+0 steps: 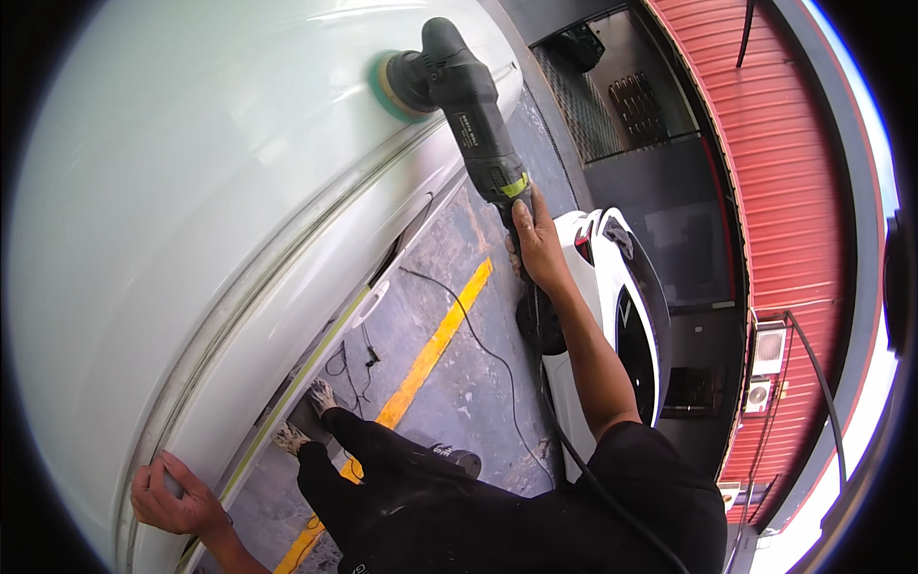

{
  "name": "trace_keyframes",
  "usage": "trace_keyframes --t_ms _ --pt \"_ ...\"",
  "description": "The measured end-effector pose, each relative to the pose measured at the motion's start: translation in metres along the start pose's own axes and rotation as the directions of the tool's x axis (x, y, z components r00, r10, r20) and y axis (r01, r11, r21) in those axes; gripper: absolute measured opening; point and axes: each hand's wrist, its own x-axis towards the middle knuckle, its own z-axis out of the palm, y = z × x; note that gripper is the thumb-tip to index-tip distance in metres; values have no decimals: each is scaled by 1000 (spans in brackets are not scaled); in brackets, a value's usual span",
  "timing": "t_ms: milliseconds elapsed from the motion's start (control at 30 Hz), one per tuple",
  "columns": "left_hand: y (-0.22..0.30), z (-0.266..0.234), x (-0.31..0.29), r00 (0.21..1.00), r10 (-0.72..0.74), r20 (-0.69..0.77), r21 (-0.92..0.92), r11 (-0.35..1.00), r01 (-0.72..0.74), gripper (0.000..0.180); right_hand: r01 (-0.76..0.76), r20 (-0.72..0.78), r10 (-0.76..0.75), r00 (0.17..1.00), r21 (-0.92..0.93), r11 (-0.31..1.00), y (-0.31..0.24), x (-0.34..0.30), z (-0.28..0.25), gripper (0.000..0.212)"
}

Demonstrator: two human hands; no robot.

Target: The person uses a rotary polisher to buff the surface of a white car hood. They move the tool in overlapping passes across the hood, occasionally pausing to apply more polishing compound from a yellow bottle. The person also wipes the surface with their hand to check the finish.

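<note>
My right hand (538, 239) is wrapped around the rear grip of a black car polisher (478, 124) with a yellow-green band. Its round green and tan pad (390, 86) is tilted and sits against the white car's roof (239, 172), just above the trim strip. Down at the lower left, my left hand (177, 496) rests by the same trim strip (234, 320), its fingers curled. Something small and grey shows between thumb and fingers; its kind is not clear.
A black cable (564, 435) runs from the polisher past my right arm. Thinner cords lie on the grey floor, crossed by a yellow line (435, 344). A black bucket-like container (457, 461) stands near my legs. Another white car (612, 325) is parked to the right.
</note>
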Motion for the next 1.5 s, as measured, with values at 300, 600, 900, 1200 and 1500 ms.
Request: trace_keyframes --t_ms 300,600,900,1200,1500 --pt "66 23 31 1000 25 2 -5 1000 -25 16 -202 -38 210 977 159 967 -2 75 -24 65" --pt "69 25 34 998 11 58 61 998 -15 16 -345 -48 367 929 250 905 40 199 -47 55" --pt "81 54 18 998 70 -10 111 991 -68 28 -436 -102 485 868 310 845 127 296 -48 45" --pt "88 47 -14 992 92 90 127 987 -103 26 -441 -106 497 861 333 834 154 352 -45 42" --pt "59 49 -16 998 45 -39 85 995 -42 22 -401 -94 459 884 352 845 95 270 -30 44"
